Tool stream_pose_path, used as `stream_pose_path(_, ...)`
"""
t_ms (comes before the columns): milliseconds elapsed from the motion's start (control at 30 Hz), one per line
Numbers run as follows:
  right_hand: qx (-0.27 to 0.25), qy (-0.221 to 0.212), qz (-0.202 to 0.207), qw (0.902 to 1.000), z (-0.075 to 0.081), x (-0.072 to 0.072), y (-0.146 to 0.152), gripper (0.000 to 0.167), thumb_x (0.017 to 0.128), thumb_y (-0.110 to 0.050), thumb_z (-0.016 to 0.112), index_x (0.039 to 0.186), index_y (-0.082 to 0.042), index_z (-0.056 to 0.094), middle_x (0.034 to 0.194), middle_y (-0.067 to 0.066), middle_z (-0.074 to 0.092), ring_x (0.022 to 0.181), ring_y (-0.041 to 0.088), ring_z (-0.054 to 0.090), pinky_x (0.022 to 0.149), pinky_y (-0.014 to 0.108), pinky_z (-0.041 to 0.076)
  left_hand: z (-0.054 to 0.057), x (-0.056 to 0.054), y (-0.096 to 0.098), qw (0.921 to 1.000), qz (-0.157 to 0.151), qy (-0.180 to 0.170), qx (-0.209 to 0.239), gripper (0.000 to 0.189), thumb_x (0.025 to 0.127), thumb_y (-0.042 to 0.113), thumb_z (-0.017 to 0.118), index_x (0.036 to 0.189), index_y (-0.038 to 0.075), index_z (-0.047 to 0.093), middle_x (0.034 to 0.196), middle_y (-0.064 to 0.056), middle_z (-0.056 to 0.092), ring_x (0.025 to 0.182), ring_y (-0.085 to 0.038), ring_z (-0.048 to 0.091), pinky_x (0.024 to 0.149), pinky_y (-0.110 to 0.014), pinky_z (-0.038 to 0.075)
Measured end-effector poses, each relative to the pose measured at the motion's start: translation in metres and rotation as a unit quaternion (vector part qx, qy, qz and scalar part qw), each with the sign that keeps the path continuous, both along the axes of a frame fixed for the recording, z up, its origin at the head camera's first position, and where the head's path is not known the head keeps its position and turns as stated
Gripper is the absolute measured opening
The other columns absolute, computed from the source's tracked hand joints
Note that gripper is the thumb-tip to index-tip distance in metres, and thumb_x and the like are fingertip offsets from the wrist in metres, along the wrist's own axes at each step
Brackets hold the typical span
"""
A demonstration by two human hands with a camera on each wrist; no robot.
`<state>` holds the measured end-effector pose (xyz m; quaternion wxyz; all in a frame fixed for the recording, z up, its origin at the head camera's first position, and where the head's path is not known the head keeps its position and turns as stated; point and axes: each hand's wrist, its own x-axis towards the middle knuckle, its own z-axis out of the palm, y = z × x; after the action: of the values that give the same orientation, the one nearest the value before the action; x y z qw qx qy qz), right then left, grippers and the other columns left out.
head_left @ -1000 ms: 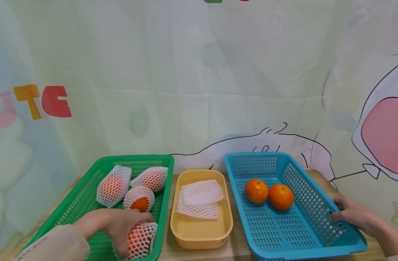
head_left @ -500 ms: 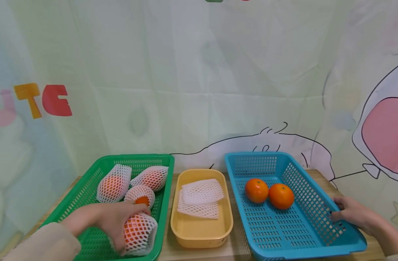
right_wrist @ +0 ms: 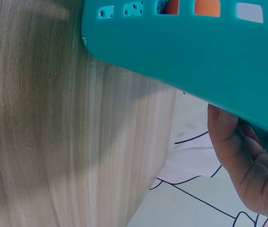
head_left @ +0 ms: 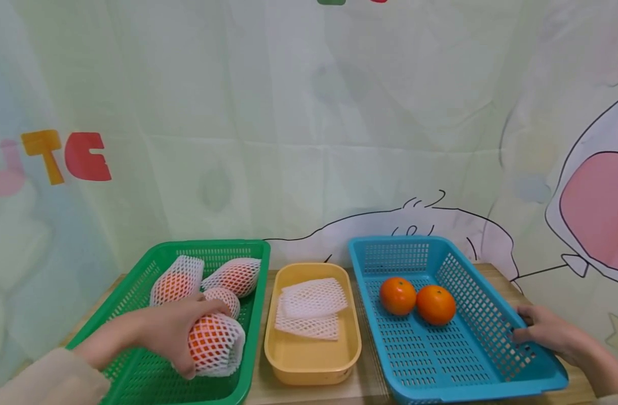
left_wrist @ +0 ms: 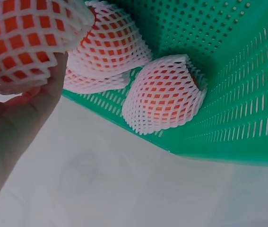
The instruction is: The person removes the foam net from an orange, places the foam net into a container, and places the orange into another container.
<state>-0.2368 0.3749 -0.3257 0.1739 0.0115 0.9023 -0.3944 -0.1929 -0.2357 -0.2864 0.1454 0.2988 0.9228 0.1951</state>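
My left hand (head_left: pixel 169 332) grips an orange in a white foam net (head_left: pixel 216 344), its fingers around the top and thumb low on the near side. It is over the green basket (head_left: pixel 213 243). Behind it sit several more netted oranges, one at the left (head_left: pixel 175 284), one against the right wall (head_left: pixel 240 277), and a partly covered one (head_left: pixel 225 301). At the right, my right hand (head_left: pixel 549 332) holds the side rim of the blue basket (head_left: pixel 425 368). In the right wrist view its curled fingers (right_wrist: pixel 233 142) show behind that rim.
Between the baskets stands a yellow container (head_left: pixel 309 360) with white foam nets (head_left: pixel 316 304) lying in it. Two bare oranges, one at the left (head_left: pixel 398 296) and one at the right (head_left: pixel 435 305), sit in the blue basket. A printed cloth (head_left: pixel 309 140) hangs behind the wooden table (right_wrist: pixel 53 118).
My left hand has lifted the netted orange up and slightly away from me, now covering part of the orange behind. The right hand stays on the blue basket's rim.
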Motion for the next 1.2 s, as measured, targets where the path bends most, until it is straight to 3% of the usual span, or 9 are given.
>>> stream_pose_path(133,-0.001,0.004,0.003,1.0,-0.001,0.0,0.0,0.06,0.08,0.005,0.056,0.123,0.029,0.023,0.097,0.016,0.061,0.083,0.025,0.062,0.073,0.04,0.052,0.006,0.002,-0.002,0.9996,0.015,0.021,0.014,0.081,0.052,0.023,0.086,0.123,0.02,0.046,0.103,-0.005,0.046,0.085,-0.017,0.047,0.063,-0.03,0.044)
stream_pose_path(533,-0.007,0.003,0.005,1.0,0.0,0.0,0.001,0.057,0.08,0.006,0.056,0.122,0.028,0.026,0.096,0.014,0.062,0.082,0.025,0.062,0.072,0.04,0.053,0.02,0.012,0.001,0.9914,0.108,0.066,0.034,0.087,0.052,0.029,0.085,0.128,0.012,0.045,0.102,-0.004,0.052,0.087,-0.021,0.044,0.059,-0.032,0.043)
stream_pose_path(1200,-0.004,0.001,-0.001,1.0,-0.002,-0.001,0.002,0.052,0.08,0.006,0.055,0.12,0.026,0.03,0.093,0.011,0.061,0.081,0.024,0.062,0.072,0.039,0.052,0.042,0.011,0.002,0.984,0.142,0.084,0.067,0.085,0.054,0.026,0.084,0.128,0.007,0.045,0.098,-0.004,0.054,0.086,-0.022,0.045,0.056,-0.031,0.045)
